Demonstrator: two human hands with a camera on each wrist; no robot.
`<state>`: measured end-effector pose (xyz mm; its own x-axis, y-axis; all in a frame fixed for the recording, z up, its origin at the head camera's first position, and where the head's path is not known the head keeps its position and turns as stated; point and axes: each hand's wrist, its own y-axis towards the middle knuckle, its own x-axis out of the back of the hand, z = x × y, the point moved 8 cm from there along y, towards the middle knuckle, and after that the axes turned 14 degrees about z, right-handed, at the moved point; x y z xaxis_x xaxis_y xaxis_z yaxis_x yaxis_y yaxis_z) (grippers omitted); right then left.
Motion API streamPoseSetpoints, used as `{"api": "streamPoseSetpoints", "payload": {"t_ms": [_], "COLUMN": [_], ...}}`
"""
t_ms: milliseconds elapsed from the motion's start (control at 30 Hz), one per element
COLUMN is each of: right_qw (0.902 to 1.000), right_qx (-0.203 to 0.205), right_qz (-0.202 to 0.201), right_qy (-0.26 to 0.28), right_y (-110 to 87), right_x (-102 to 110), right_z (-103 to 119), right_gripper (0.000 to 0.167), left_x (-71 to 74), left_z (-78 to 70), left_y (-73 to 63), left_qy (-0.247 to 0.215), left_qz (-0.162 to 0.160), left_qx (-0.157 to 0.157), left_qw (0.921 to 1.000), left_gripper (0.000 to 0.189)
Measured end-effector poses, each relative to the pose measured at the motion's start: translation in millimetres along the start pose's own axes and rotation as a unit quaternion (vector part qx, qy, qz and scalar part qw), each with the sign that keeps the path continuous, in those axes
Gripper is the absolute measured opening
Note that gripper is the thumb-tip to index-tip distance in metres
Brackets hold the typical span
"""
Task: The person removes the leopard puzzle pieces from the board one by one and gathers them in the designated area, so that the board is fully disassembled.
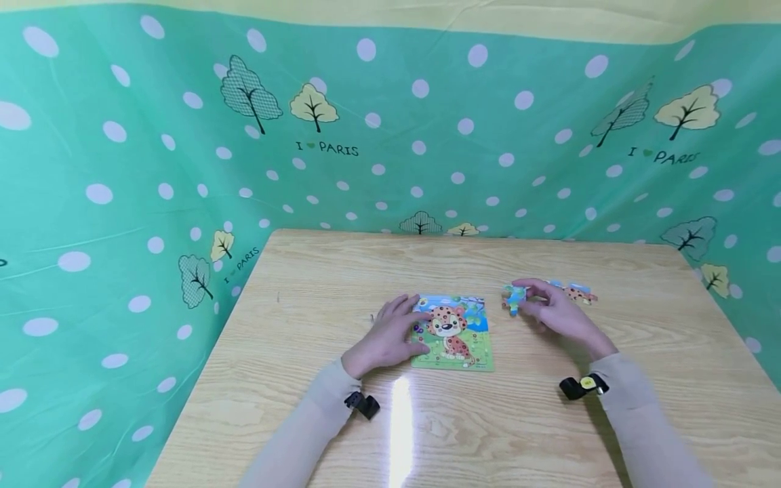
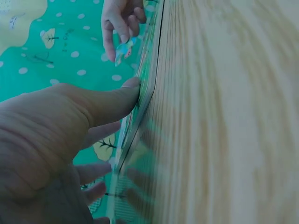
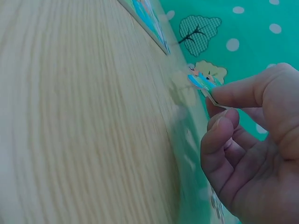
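Note:
A square jigsaw puzzle (image 1: 459, 366) with a spotted leopard cub picture lies flat on the table. My left hand (image 1: 388, 337) rests along its left side, fingers spread and thumb touching the puzzle; in the left wrist view this hand (image 2: 56, 126) has its thumb at the puzzle's edge. To the right of the puzzle, my right hand (image 1: 560, 313) pinches a blue-green puzzle piece (image 1: 515, 298) between thumb and fingers. The right wrist view shows the held piece (image 3: 202, 82) tilted above the table, the other fingers curled below it.
More loose puzzle pieces (image 1: 578, 293) lie behind the right hand, partly hidden by it. The wooden table (image 1: 293, 325) meets a green dotted cloth (image 1: 342, 196) at its back and left. Black straps (image 1: 584, 385) are on both wrists.

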<state>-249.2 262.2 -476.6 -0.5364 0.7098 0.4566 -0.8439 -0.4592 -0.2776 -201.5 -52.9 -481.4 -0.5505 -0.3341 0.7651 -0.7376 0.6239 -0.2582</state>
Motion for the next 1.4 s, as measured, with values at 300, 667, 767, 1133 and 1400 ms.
{"api": "streamPoseSetpoints", "payload": {"t_ms": [300, 667, 767, 1133, 1400], "right_qw": [0.999, 0.994, 0.9907, 0.9415, 0.9098], "right_qx": [-0.015, -0.05, -0.062, -0.03, -0.017], "right_qz": [-0.04, -0.098, -0.118, -0.189, -0.22], "right_qy": [-0.013, -0.004, 0.026, 0.277, 0.351], "right_y": [-15.8, -33.2, -38.2, -58.1, -75.2], "right_x": [26, 58, 64, 84, 100], "right_z": [-8, -29, -38, -62, -71], "right_gripper": [0.053, 0.048, 0.05, 0.016, 0.012], "left_x": [-5.3, -6.4, -6.4, -7.8, -7.6], "left_z": [-3.3, 1.5, 1.4, 1.0, 2.2], "left_y": [2.3, 2.2, 1.7, -0.8, -0.8], "left_qy": [0.006, -0.022, -0.022, -0.022, -0.021], "left_qz": [0.023, 0.026, 0.028, 0.032, 0.034], "left_qx": [-0.019, -0.034, -0.034, -0.027, -0.021], "left_qw": [0.9995, 0.9988, 0.9988, 0.9989, 0.999], "left_gripper": [0.066, 0.067, 0.067, 0.068, 0.068]}}
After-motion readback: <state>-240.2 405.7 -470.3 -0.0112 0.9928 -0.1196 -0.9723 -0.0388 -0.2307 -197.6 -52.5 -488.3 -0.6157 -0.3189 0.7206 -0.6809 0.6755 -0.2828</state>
